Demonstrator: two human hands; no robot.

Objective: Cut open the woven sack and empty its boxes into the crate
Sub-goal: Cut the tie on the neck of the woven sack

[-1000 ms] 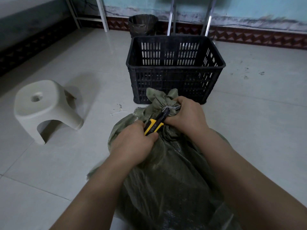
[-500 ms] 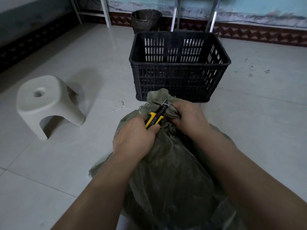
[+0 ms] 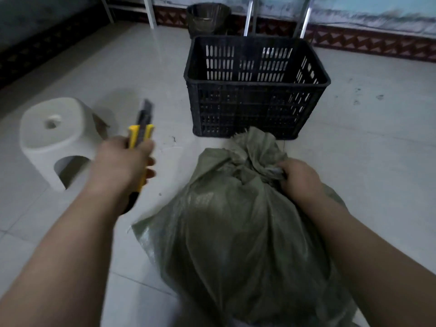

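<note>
A full green woven sack [image 3: 236, 232] stands on the tiled floor right in front of me, its bunched neck [image 3: 257, 152] pointing toward a black slotted plastic crate [image 3: 257, 109] just behind it. My right hand [image 3: 299, 180] grips the sack's neck at a pale tie. My left hand [image 3: 122, 161] is off to the left of the sack, held over the floor, closed around a yellow utility knife [image 3: 140, 135] whose blade points away from me. The boxes inside the sack are hidden. The crate looks empty.
A white plastic stool [image 3: 56, 138] stands at the left, close to my left hand. A dark bucket [image 3: 207, 20] and metal legs [image 3: 304, 20] are behind the crate by the wall. Bare tile floor spreads to the right.
My left hand has pulled the knife away from the sack's neck and swung it out to the left. My right hand still holds the neck.
</note>
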